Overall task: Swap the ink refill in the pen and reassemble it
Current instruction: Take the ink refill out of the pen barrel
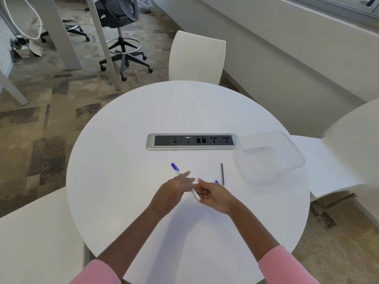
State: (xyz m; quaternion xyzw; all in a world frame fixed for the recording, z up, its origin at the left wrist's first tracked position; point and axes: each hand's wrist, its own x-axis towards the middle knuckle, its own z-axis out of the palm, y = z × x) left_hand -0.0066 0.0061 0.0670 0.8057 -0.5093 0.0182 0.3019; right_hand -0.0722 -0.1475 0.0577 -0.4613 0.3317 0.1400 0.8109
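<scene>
Round and white, the table [127, 140] is filling the middle of the head view, with patterned carpet [41, 124] showing around it, white chairs [196, 58] standing at its edges and a black swivel stool [123, 48] standing beyond its far side. Set into the tabletop, a silver-framed power and data strip [191, 141] is serving as the landmark. Just to the right of the strip, touching or nearly touching its end, a clear plastic container [268, 156] is sitting upright.

Nearer the viewer than the strip, the pen [185, 182] is lying on a diagonal: its blue cap end is pointing toward the strip's left half, while its white barrel end is showing between the two hands. The left hand [174, 191] is resting over the middle of the pen with fingers extended and loosely spread; whether it is gripping the barrel cannot be told. The right hand [213, 195] is lying palm up with fingers curled partly inward, its fingertips meeting the white end of the pen; a firm hold cannot be confirmed.

Below the strip's right end, a thin dark ink refill [222, 174] is lying on the table, apart from both hands. A small blue part [216, 181] is peeking out just beside the refill, behind the right hand. Pink sleeves [287, 265] are covering both forearms.
</scene>
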